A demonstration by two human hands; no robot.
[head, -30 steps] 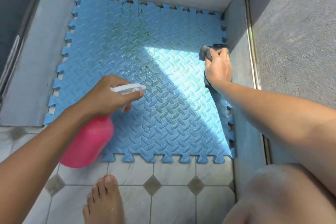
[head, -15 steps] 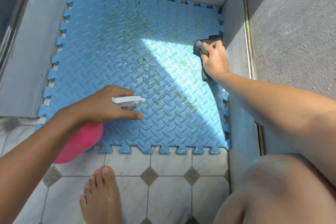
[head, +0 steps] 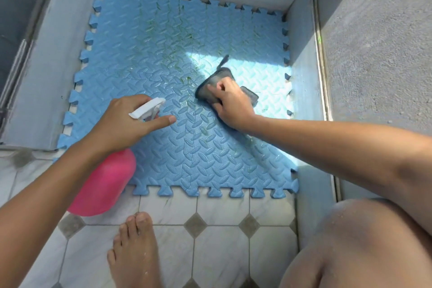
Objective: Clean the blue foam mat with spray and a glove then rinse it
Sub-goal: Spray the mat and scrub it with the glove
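The blue foam mat [head: 177, 54] with puzzle edges lies flat in a grey sunken floor area, streaked with green stains in its upper middle. My right hand [head: 230, 103] presses a dark grey glove [head: 210, 87] flat on the mat near its centre. My left hand [head: 127, 121] grips the white trigger head of a pink spray bottle [head: 102, 184], held over the mat's lower left part with the index finger stretched out along the nozzle.
Grey walls [head: 42, 72] enclose the mat on the left, back and right. White floor tiles [head: 222, 208] with grey diamonds lie in front. My bare foot [head: 133, 252] stands on the tiles and my knee [head: 364, 245] fills the lower right.
My right hand has slid the glove from the mat's right edge leftward toward the centre. The left hand stays on the spray bottle, with the index finger now extended.
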